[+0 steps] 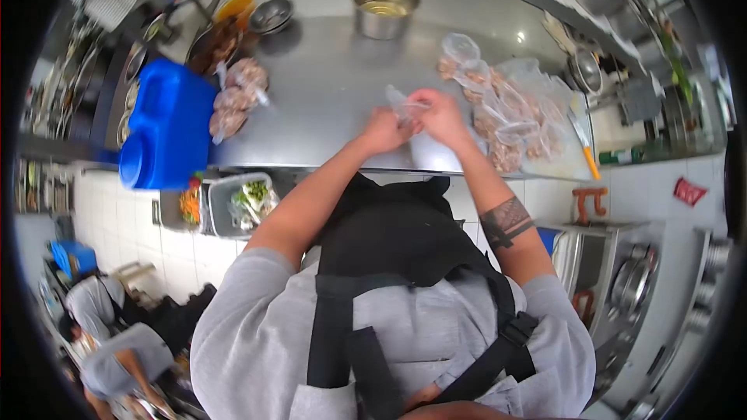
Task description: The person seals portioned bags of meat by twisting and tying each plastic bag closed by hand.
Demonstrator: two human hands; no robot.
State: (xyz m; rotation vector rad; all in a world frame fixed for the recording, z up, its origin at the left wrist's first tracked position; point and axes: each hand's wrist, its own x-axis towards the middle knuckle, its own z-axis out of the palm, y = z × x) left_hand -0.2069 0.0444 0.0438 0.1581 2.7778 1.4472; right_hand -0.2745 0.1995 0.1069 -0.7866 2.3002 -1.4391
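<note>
Over the front part of the steel counter, my left hand (pixel 384 131) and my right hand (pixel 441 117) are close together, both with curled fingers. Between them is a thin clear plastic bag (pixel 396 99), its loose end sticking up past my left fingers. The fingertips are slightly blurred, and whatever the bag contains is hidden. To the right lie several open clear bags of pinkish chopped meat (pixel 506 120). At the left, several tied bags of meat (pixel 237 97) rest in a cluster.
A blue jug (pixel 167 124) stands at the counter's left edge. Behind are a steel pot (pixel 385 6) with yellowish liquid and a metal bowl (pixel 271 15). An orange-handled knife (pixel 585 148) lies at the right edge. A vegetable tub (pixel 241 206) sits below; another person (pixel 128 358) is lower left.
</note>
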